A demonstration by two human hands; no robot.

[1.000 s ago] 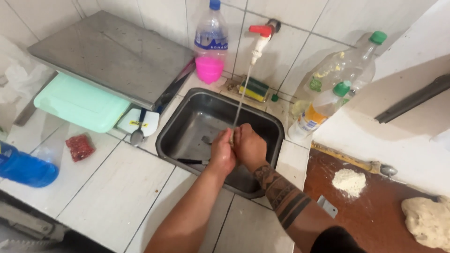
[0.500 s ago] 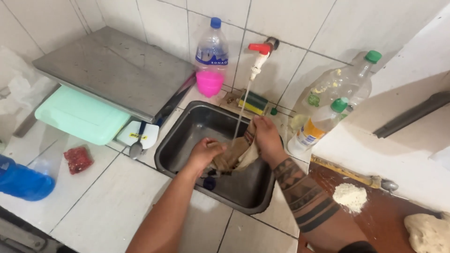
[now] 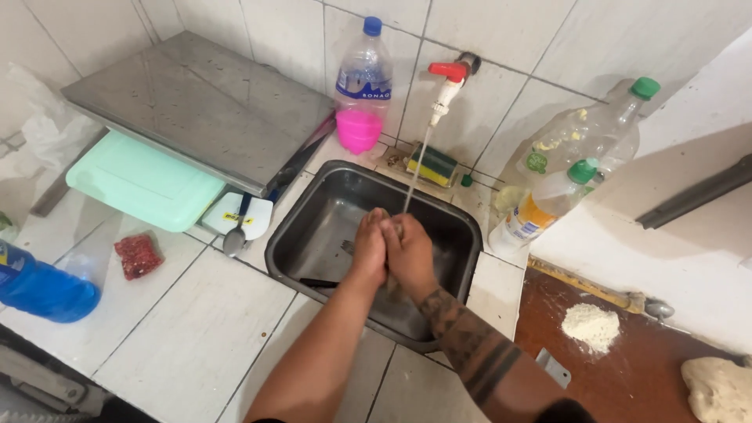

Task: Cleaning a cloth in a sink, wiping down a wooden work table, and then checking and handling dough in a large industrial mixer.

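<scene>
Centre of the frame, over the dark steel sink (image 3: pixel 313 227): left hand (image 3: pixel 370 247) and right hand (image 3: pixel 409 252) are pressed palm to palm, fingers together, under a thin stream from the red-handled white tap (image 3: pixel 448 78). Washing looks midway; water runs, nothing dried.

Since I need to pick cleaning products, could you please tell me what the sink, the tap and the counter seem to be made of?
Sink: probably stainless steel, dull grey with a soft sheen.
Tap: likely plastic, matte white body with a red handle.
Counter: apparently glazed ceramic tiles, white and glossy, with dark grout lines.
</scene>
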